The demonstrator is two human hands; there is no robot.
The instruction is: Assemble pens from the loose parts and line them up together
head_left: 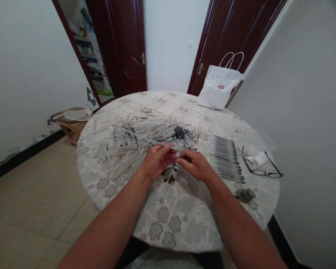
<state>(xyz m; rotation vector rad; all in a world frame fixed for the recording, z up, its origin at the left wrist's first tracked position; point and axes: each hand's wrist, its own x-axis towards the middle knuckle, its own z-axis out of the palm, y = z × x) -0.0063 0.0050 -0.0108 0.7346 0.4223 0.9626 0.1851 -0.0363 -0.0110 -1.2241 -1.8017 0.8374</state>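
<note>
My left hand (158, 160) is closed around a thin translucent plastic tube (156, 142), which looks like a pen barrel and points to the far left. Close beside it, my right hand (195, 163) pinches with thumb and fingertips near the tube's near end. Whatever lies between those fingertips is too small to make out. Beyond both hands spreads a loose pile of similar clear tubes (123, 158), mixed with thin dark sticks. A cluster of black small parts (179, 131) sits on the pile's right side. Small black-and-clear pieces (170, 177) lie just below my hands.
Right of my hands, dark-ended tubes (225, 158) lie in a neat row. Eyeglasses (264, 173), a white packet (258, 159) and a small dark stacked object (245, 195) are near the right edge. A white paper bag (220, 87) stands at the back of the round table (168, 224).
</note>
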